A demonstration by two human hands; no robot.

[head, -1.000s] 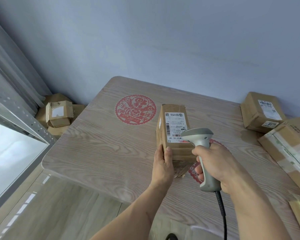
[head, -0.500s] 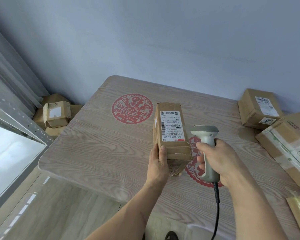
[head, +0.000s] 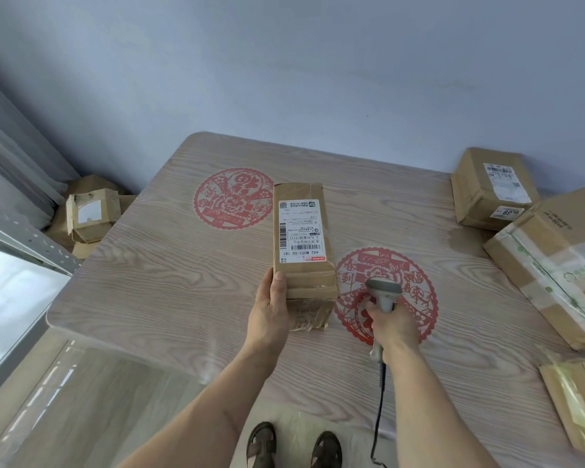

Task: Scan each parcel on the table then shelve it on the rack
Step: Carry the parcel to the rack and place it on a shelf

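A long brown cardboard parcel (head: pixel 303 231) with a white shipping label on top lies near the middle of the wooden table (head: pixel 156 275). My left hand (head: pixel 271 310) grips its near left corner, thumb on the top face. My right hand (head: pixel 390 324) holds a grey corded barcode scanner (head: pixel 384 293) by the handle, low over the table just right of the parcel, its head pointing away from me. The metal rack (head: pixel 24 241) shows at the left edge.
Two more taped parcels sit at the table's right: a small one (head: pixel 490 187) at the back and a large one (head: pixel 554 261) in front of it. A padded envelope (head: pixel 578 396) lies at the near right. Crumpled boxes (head: pixel 88 214) are piled on the floor beyond the table's left corner.
My right hand has lowered the scanner and drawn it right, away from the label, down toward the table. My left hand keeps its hold on the parcel, which has stayed roughly in place.
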